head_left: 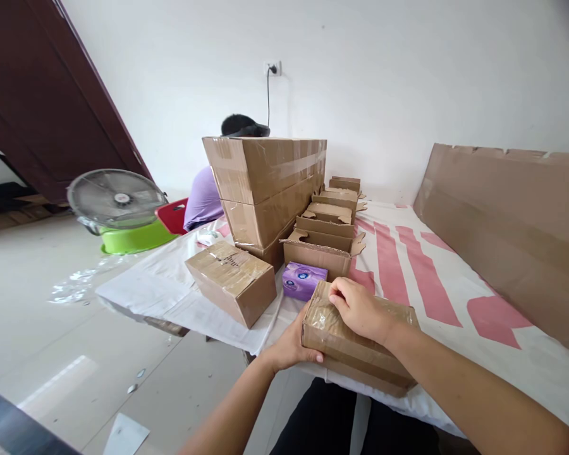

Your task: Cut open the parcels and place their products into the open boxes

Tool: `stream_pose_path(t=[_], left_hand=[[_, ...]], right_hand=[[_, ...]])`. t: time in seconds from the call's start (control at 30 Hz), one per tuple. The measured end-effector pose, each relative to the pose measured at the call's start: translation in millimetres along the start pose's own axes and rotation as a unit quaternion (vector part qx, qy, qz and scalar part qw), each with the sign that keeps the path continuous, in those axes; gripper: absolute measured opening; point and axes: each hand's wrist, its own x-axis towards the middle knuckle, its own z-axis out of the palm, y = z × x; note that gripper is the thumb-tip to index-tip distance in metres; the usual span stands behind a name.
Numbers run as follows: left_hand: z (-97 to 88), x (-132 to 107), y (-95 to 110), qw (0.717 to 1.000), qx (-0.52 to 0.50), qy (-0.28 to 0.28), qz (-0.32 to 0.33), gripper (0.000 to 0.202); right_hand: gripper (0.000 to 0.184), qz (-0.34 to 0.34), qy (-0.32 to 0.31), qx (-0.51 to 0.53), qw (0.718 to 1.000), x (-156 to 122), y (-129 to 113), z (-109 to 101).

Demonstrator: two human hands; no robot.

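A taped cardboard box [360,359] lies at the table's front edge, right before me. My left hand [291,344] grips its left end, thumb along the near side and the other fingers mostly hidden behind it. On top of the box rests my right hand [360,309], fingers curled together near the left end of the lid. Clear tape [323,316] shines beside those fingertips; whether they pinch it is hidden. Just behind the box stands a purple tissue pack [305,280]. Another taped cardboard box [232,278] sits to its left.
Large stacked cartons [277,183] rise at the table's middle, partly hiding a person in purple [203,197]. Several open boxes [318,249] line up beside them. A big cardboard panel [507,227] borders the right. A fan [118,197] and green basin [135,239] are at left.
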Motion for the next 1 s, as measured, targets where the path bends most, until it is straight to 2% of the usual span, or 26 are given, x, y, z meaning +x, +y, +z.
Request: stream_pose_path(t=[0.1,0.2,0.27,0.33,0.4,0.5,0.6,0.77,1.0], left_hand=[[-3.1,-2,2,1.000,-0.014,-0.009,0.017,0.127],[-9.8,-5,16,0.998,-0.030,0.019,0.045,0.105],[-14.0,-5,35,0.995,0.005,0.072,0.074,0.081],[-16.3,-1,59,0.984,0.084,0.114,0.104,0.058],[-16.6,7,83,0.974,0.169,0.116,0.101,0.038],[-16.8,21,110,0.964,0.246,0.090,0.042,0.021],[-19.7,32,120,0.963,0.263,0.052,0.003,0.016],[-25.8,44,124,0.969,0.239,-0.010,-0.062,0.008],[-26.1,51,126,0.970,0.231,-0.031,-0.065,0.010]], right_hand=[[0.020,-0.010,0.015,0.004,1.000,-2,-1,0],[0.020,-0.023,0.032,0.009,0.999,-4,-2,-1],[0.019,-0.032,0.040,0.015,0.999,-4,-2,-1],[0.018,-0.045,0.047,0.019,0.998,-4,-3,-1],[0.018,-0.062,0.054,0.017,0.996,-3,-3,0],[0.018,-0.080,0.060,0.009,0.995,-4,-3,2],[0.018,-0.077,0.058,0.005,0.995,-4,-2,2],[0.019,-0.077,0.053,0.005,0.996,-4,-2,3],[0.010,-0.112,0.031,0.029,0.993,-2,-8,3]])
